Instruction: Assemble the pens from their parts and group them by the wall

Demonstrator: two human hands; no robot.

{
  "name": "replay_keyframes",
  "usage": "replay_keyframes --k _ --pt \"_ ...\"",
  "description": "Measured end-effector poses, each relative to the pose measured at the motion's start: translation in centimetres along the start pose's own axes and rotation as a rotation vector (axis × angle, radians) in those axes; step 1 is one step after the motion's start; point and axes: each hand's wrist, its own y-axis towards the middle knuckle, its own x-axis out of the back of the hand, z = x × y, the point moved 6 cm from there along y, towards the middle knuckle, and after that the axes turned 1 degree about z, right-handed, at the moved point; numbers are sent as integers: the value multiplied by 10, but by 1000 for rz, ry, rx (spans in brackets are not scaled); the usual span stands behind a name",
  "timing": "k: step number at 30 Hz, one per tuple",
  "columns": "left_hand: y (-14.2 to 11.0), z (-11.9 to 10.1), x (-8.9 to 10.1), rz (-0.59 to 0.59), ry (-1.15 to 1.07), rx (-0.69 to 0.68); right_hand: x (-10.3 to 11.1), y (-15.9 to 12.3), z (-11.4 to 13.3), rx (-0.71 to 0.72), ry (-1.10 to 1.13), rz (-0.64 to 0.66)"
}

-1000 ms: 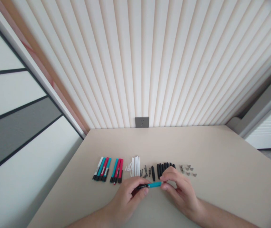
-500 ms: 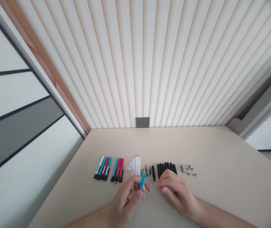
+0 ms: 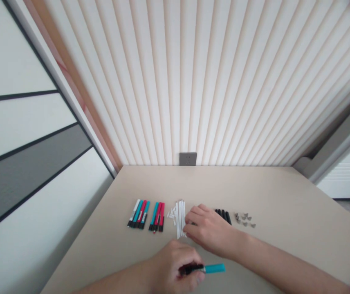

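My left hand is closed around a marker with a black body and a teal end, held level just above the near part of the beige table. Further back, my right hand reaches across to the left. Its curled fingertips rest beside a bundle of thin white rods and cover some small dark parts. Whether those fingers pinch anything is hidden. Black caps show just behind that hand.
Two groups of finished teal, red and white markers lie in a row at the left. Small white bits sit by the rods. Several small grey clips lie at the right. A grey wall socket sits behind the table.
My left hand drew the marker back toward me and turned it level. My right hand let go of it and reached forward and left to the white rods.
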Motion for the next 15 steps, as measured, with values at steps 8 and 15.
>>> replay_keyframes --k 8,15 --pt "0 1 -4 14 13 -25 -4 8 12 190 -74 -3" --pt "-2 3 -6 13 35 -25 -2 12 4 231 -129 16"
